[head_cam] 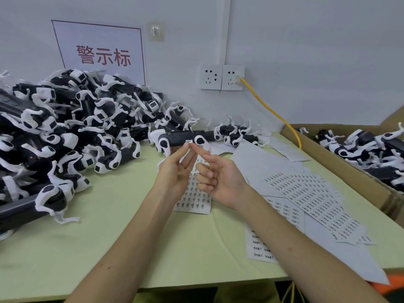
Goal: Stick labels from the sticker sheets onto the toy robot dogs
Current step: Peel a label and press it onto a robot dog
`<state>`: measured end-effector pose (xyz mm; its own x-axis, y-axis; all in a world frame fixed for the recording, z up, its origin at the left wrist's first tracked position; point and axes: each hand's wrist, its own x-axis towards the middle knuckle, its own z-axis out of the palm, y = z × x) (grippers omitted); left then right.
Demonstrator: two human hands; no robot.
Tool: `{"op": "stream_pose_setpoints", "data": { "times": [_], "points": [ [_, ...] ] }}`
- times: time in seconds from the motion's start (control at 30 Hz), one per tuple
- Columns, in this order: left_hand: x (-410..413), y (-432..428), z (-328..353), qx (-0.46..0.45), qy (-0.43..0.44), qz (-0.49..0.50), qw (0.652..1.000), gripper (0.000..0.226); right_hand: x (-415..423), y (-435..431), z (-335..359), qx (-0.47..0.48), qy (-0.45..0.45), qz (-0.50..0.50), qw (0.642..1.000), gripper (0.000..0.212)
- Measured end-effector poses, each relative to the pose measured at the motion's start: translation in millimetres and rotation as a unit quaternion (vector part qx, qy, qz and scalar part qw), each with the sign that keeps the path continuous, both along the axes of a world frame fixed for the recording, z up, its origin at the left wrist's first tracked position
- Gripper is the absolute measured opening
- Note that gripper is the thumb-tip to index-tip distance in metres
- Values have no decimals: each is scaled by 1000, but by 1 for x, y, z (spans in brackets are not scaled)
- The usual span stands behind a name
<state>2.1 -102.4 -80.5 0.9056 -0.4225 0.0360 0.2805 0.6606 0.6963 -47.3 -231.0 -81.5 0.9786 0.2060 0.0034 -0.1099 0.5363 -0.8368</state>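
— Green tabletop (131, 226) looks crowded. What's the risk left of the hands?
— That pile of toy robot dogs (65, 132) could slump towards them.
— And between?
— The left hand (177, 169) grips the held dog (181, 138) by its fingertips, and the right hand (218, 173) presses the label (189, 141) with one straight finger. Uneven pressure probably leaves it creased or crooked.
— To the right?
— Loose sticker sheets (310, 193) may catch a forearm.

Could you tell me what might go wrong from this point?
The small label sits low on the toy dog's side under the right hand's forefinger; it could go on crooked or lift. The left hand holds the dog by fingertips only, so pressing may tip it. Sheets overhanging the table's front edge could slide off.
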Motion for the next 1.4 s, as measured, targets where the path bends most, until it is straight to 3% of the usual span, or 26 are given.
{"op": "stream_pose_setpoints", "data": {
  "times": [0.2, 0.6, 1.17, 1.4],
  "points": [
    [0, -1, 1, -6, 11, 28, 1000, 2, 1, 0, 0, -9, 2, -5, 1000, 42],
    [-1, -2, 2, -17, 27, 63, 997, 12, 2, 1, -2, -22, 2, -12, 1000, 44],
    [-1, -1, 1, -13, 41, 80, 996, 5, 2, 3, -4, -17, 5, -3, 1000, 43],
    [-4, -3, 2, 9, 11, 129, 992, 10, 1, 3, -3, -11, 9, 0, 1000, 44]
  ]
}}
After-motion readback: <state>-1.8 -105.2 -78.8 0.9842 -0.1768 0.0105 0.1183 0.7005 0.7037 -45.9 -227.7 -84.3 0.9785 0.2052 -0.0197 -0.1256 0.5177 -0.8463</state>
